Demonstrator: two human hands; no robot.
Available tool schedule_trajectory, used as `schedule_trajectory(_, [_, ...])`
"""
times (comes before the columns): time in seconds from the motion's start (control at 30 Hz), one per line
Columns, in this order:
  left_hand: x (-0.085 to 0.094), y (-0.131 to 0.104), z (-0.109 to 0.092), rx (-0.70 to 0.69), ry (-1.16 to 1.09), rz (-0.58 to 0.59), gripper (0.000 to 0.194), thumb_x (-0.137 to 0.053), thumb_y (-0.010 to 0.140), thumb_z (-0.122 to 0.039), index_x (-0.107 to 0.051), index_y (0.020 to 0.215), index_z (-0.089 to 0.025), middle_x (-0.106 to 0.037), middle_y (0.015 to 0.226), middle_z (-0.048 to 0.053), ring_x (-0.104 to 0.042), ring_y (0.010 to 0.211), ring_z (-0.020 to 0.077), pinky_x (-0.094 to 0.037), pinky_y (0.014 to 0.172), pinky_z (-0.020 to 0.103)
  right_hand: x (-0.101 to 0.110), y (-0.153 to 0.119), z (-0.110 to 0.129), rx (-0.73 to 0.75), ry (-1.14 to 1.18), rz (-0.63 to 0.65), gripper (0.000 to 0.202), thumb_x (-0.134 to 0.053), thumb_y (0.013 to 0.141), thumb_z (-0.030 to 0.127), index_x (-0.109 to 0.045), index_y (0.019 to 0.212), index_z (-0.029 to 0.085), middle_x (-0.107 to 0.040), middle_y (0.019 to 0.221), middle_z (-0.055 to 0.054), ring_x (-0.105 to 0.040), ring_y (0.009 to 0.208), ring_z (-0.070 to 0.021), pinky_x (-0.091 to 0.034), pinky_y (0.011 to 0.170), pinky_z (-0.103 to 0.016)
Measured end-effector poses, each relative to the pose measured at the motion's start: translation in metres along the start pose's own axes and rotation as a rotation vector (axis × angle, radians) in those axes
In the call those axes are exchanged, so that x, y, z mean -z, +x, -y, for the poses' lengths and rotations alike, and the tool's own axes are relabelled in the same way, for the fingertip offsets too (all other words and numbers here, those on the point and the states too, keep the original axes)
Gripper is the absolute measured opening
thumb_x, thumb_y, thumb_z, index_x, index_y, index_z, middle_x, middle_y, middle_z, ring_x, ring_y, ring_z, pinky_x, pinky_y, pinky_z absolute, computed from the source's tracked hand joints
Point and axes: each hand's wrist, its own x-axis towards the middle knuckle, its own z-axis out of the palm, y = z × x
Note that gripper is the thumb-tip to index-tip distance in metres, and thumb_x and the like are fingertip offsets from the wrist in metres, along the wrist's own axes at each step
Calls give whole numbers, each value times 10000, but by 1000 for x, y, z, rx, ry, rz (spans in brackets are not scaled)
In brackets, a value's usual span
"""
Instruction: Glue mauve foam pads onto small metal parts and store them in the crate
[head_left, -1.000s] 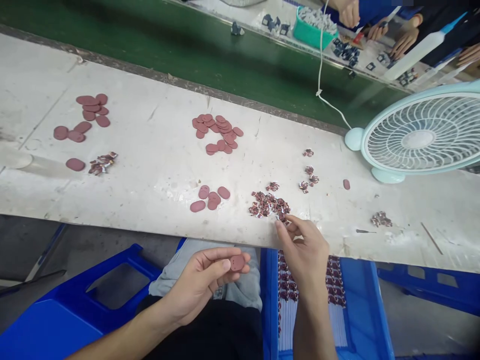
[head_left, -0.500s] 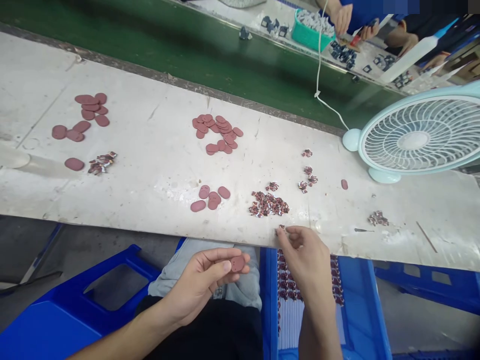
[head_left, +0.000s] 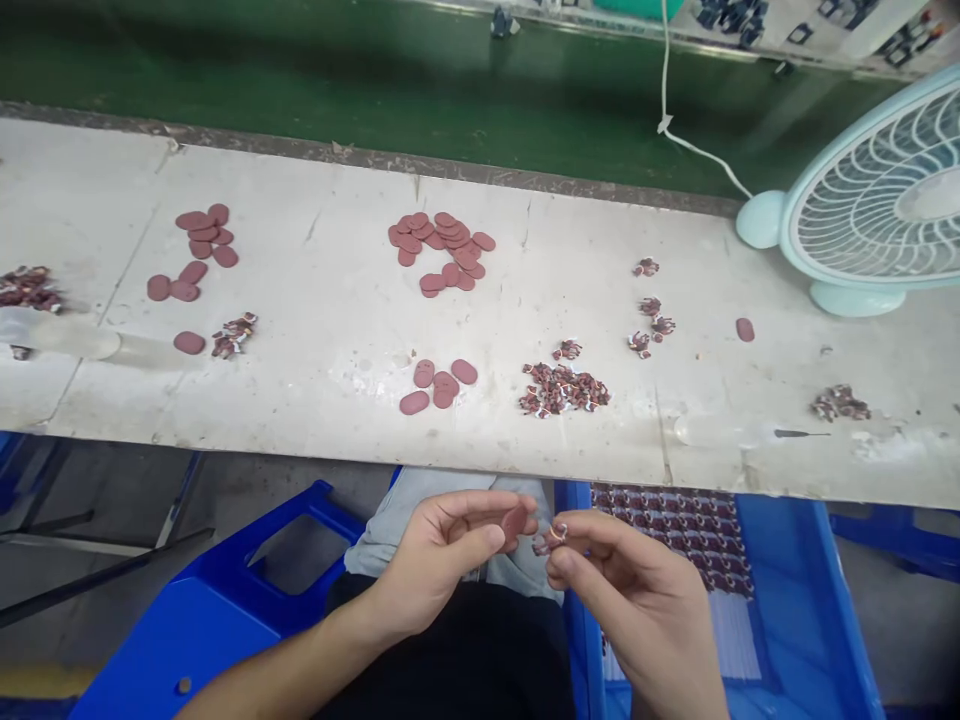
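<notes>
My left hand (head_left: 442,555) pinches a small maroon oval disc (head_left: 514,522) between thumb and fingers, over my lap. My right hand (head_left: 626,585) holds a tiny red-and-white part (head_left: 553,535) at its fingertips, almost touching the disc. Both hands sit below the front edge of the white worktable (head_left: 315,330). On the table just beyond them lie a heap of the small red-and-white parts (head_left: 561,390) and a few loose maroon discs (head_left: 441,383).
More disc piles lie at the table's middle (head_left: 442,250) and left (head_left: 199,245), with scattered small parts (head_left: 651,320). A pale blue fan (head_left: 870,210) stands at the right, its white cord crossing the green conveyor (head_left: 375,70). Blue crates (head_left: 787,600) sit under the table.
My right hand has drawn back from the heap on the table to my lap, carrying one small part up to the disc. The view has tilted down and shifted.
</notes>
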Motion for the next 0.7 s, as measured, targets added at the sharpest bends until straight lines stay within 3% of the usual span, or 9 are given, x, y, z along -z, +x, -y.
schedule_trajectory(0.17, [-4, 2, 2, -43, 63, 20, 249, -721, 860, -187, -759, 1104, -217, -744, 1210, 88, -693, 1104, 234, -527, 994, 343, -14, -1, -8, 16, 10, -61, 174, -741, 855, 237, -740, 1022, 284, -747, 872, -11, -701, 698, -145, -608, 601, -223])
schedule_trajectory(0.37, [-8, 3, 3, -15, 19, -19, 217, -753, 825, -148, -749, 1034, -206, -760, 1167, 82, -717, 1047, 215, -550, 944, 332, -12, 1, -8, 71, -23, -47, 165, -740, 854, 219, -739, 1011, 272, -752, 942, -39, -719, 811, -182, -627, 689, -271])
schedule_trajectory(0.53, [-8, 2, 6, -7, -11, -56, 56, -784, 792, -157, -737, 802, -185, -779, 1106, 73, -727, 1021, 231, -547, 923, 348, -8, 5, -8, 67, 53, 45, 205, -736, 857, 194, -740, 1032, 300, -730, 933, -18, -693, 781, -157, -594, 634, -243])
schedule_trajectory(0.7, [-11, 1, 7, -60, 59, -96, 36, -763, 819, -208, -771, 792, -184, -787, 1061, 86, -675, 1146, 293, -517, 987, 407, -9, 12, -13, 34, 192, 86, 183, -746, 847, 176, -757, 987, 293, -714, 861, -3, -667, 745, -139, -560, 651, -247])
